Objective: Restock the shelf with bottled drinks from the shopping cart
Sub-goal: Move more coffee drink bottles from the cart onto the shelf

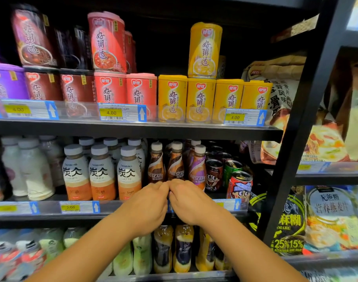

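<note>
Centrally, the black shelf unit (133,130) carries three visible tiers: porridge cans (172,98) along the upper tier, bottled drinks on the middle tier, further bottles (183,248) below. On the middle tier, latte bottles (101,173) stand at the front edge toward the left, Nescafé bottles (176,163) just right of them, and small cans (240,185) nearer the right post. Both forearms reach to the front edge of this tier, where the left hand (147,206) and right hand (189,202) meet, fingers curled, knuckles nearly touching, before the base of the middle Nescafé bottle; they appear to close on its lower body, though the fingertips are hidden. Judged from shape, such a bottle is rigid, moderately heavy, smooth-sleeved and top-heavy when nudged; grasp at the narrowed waist. The shopping cart is out of view.
</note>
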A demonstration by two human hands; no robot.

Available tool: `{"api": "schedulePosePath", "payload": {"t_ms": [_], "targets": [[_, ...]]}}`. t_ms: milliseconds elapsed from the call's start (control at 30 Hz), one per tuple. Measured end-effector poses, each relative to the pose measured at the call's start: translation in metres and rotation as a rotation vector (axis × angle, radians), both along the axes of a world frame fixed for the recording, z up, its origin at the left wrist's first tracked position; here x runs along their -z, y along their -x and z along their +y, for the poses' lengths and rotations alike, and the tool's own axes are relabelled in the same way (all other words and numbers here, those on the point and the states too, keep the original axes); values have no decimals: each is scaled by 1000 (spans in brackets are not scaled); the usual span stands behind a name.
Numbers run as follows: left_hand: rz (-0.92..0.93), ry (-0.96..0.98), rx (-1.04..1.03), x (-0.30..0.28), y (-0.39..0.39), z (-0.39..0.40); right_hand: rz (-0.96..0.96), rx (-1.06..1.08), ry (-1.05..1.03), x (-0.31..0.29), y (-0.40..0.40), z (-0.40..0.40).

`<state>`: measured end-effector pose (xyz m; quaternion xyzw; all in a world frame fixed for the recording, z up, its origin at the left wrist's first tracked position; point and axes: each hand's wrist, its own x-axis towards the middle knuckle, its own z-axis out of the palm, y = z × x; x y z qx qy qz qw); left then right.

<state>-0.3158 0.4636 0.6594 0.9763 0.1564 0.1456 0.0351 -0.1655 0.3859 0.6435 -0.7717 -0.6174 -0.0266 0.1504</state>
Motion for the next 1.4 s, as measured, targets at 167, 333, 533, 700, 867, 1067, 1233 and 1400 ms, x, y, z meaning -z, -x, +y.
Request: {"api": "schedulePosePath", "payload": {"t_ms": [167,333,533,700,867,1067,1233,1400], "targets": [[141,-37,-45,-4,-16,26,50,-13,45,-16,2,12],[218,22,-99,-10,-27,35,60,35,86,-25,8,25],[214,76,-117,-12,-36,40,98,88,109,-32,12,34],[186,118,-174,-14,-44,43,120,133,144,-34,10,43],[166,136,-166,-14,-51,46,78,155,175,-33,1,53],[140,163,-187,-11,-60,50,115,177,205,-37,-6,68],[186,100,-214,-8,-66,48,142,203,171,-32,-13,76],[311,-29,-254,-10,-69,45,228,234,150,-29,-23,94]]}}
